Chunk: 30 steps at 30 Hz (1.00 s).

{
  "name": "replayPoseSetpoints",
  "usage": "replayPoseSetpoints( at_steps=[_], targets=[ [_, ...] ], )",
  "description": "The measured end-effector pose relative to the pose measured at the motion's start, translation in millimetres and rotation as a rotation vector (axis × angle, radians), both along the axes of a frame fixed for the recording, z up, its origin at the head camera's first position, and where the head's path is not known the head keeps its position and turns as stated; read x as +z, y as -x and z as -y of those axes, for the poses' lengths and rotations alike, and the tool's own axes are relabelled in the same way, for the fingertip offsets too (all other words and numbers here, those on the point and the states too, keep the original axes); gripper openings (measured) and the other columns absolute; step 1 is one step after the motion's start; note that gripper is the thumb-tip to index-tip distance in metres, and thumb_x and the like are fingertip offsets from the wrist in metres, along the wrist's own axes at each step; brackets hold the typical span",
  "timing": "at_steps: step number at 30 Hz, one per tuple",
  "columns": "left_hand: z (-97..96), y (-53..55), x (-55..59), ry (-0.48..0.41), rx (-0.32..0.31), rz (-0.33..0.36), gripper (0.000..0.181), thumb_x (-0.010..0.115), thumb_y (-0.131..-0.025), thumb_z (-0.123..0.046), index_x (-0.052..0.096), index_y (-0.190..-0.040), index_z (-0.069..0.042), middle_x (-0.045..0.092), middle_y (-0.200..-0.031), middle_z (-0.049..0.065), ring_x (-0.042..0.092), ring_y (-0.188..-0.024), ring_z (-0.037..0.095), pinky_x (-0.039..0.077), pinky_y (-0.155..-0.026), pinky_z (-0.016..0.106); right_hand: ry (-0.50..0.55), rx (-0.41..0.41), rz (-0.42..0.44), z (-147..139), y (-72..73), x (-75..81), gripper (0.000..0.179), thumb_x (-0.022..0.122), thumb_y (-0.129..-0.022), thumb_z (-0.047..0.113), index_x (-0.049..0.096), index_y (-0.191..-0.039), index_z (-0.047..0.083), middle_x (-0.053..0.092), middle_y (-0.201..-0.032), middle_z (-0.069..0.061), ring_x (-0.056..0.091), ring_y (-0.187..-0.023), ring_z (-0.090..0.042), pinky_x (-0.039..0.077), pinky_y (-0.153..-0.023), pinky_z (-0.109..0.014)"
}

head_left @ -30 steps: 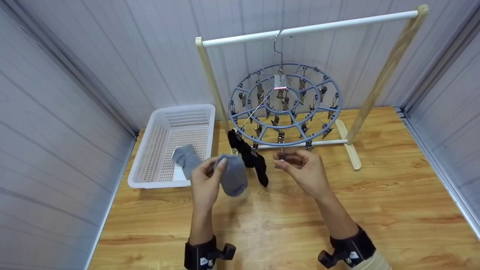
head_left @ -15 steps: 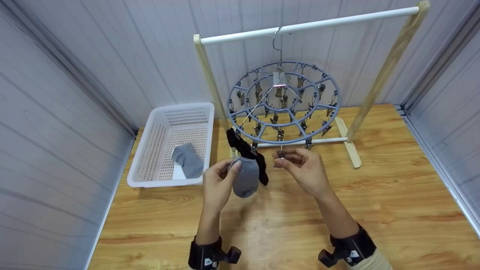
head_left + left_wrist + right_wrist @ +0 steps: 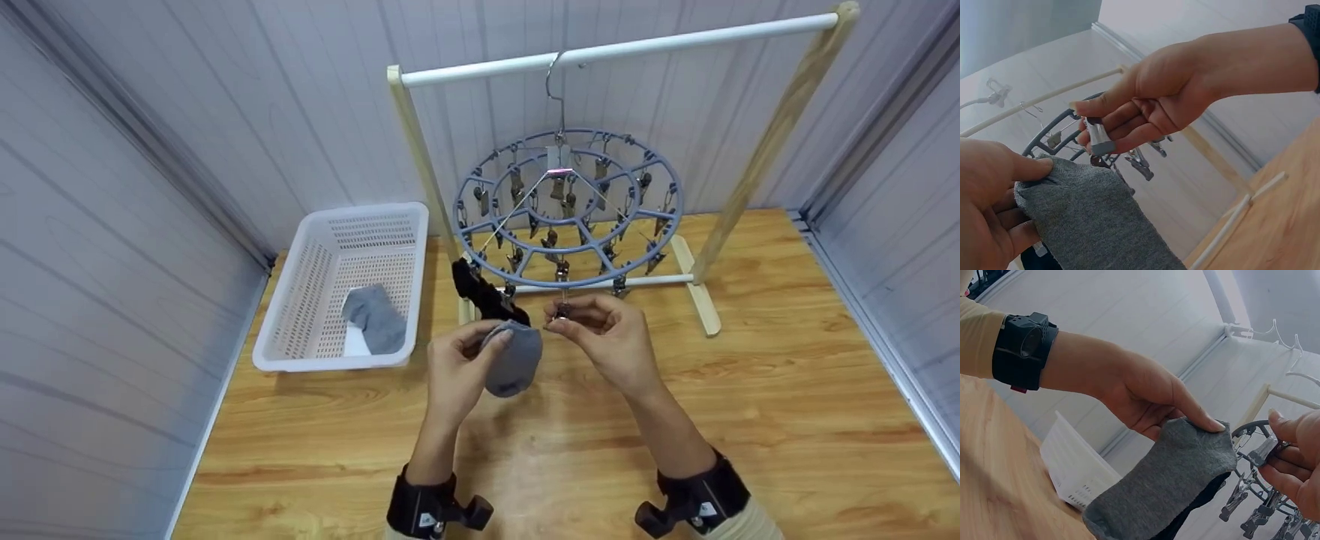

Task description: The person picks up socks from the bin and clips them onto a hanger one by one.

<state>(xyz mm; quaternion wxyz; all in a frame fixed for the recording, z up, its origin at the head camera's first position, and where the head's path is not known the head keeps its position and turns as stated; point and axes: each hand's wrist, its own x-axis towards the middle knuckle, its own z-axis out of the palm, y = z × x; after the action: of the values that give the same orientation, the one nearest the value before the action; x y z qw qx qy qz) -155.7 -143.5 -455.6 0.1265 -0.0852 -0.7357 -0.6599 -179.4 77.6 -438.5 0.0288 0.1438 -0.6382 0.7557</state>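
Note:
My left hand (image 3: 463, 369) pinches a grey sock (image 3: 516, 361) at its cuff between thumb and fingers, and the toe end hangs down. To its right, my right hand (image 3: 611, 341) pinches a metal clip (image 3: 1098, 135) that hangs from the front rim of a round blue-grey clip hanger (image 3: 564, 283). In the right wrist view the sock's cuff (image 3: 1224, 433) is close beside the clip, a short gap between them. A black sock (image 3: 487, 298) hangs from clips at the hanger's left front, partly hidden behind the grey one.
A white slotted basket (image 3: 292, 364) stands at the left with another grey sock (image 3: 377, 319) in it. The hanger hooks over the white bar (image 3: 675, 45) of a wooden rack, and several other clips dangle from its rings. Panel walls close in the sides and back.
My left hand has moved right with the grey sock, toward the clip in my right hand, and the sock now overlaps the black one. The right hand has stayed nearly still.

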Motion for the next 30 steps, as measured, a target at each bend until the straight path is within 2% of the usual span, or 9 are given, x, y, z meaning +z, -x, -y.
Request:
replayPoseSetpoints(
  at_steps=[8, 15, 23, 30],
  targets=[
    [-6.3, -0.6, -1.0, -0.021, -0.015, 0.013, 0.016, 0.081, -0.095, -0.014, 0.082, -0.107, -0.004, 0.081, -0.101, 0.006, 0.078, -0.089, 0.021, 0.063, -0.078, 0.032, 0.017, -0.006, -0.052, 2, -0.8, 0.1, 0.022, 0.077, -0.091, -0.009, 0.068, -0.111, -0.014, 0.072, -0.109, -0.035, 0.078, -0.096, -0.027, 0.063, -0.084, -0.04],
    [-9.2, -1.6, -0.4, -0.022, -0.017, -0.007, 0.014, 0.078, -0.097, -0.012, 0.082, -0.107, -0.002, 0.081, -0.099, 0.005, 0.077, -0.085, 0.02, 0.062, -0.075, 0.03, 0.074, -0.002, -0.108, 3, -0.7, -3.7, 0.023, 0.077, -0.092, -0.006, 0.066, -0.109, -0.018, 0.078, -0.104, -0.023, 0.078, -0.096, -0.025, 0.063, -0.084, -0.036],
    [-14.9, -3.8, 0.4, -0.085, -0.06, -0.021, 0.013, 0.08, -0.095, -0.008, 0.081, -0.107, 0.0, 0.08, -0.102, 0.009, 0.077, -0.09, 0.021, 0.063, -0.079, 0.032, 0.127, 0.009, -0.135, 4, -0.1, -8.2, 0.018, 0.074, -0.096, -0.003, 0.066, -0.105, -0.015, 0.078, -0.104, -0.022, 0.078, -0.097, -0.027, 0.062, -0.091, -0.041],
    [-18.1, -5.3, 0.5, -0.132, -0.086, -0.047, 0.014, 0.079, -0.095, -0.007, 0.081, -0.107, -0.001, 0.081, -0.102, 0.008, 0.077, -0.092, 0.024, 0.064, -0.08, 0.036, 0.13, -0.004, -0.138, 4, -0.1, -9.2, 0.015, 0.073, -0.097, -0.003, 0.065, -0.103, -0.014, 0.079, -0.102, -0.021, 0.079, -0.095, -0.026, 0.062, -0.089, -0.04]
  ],
)
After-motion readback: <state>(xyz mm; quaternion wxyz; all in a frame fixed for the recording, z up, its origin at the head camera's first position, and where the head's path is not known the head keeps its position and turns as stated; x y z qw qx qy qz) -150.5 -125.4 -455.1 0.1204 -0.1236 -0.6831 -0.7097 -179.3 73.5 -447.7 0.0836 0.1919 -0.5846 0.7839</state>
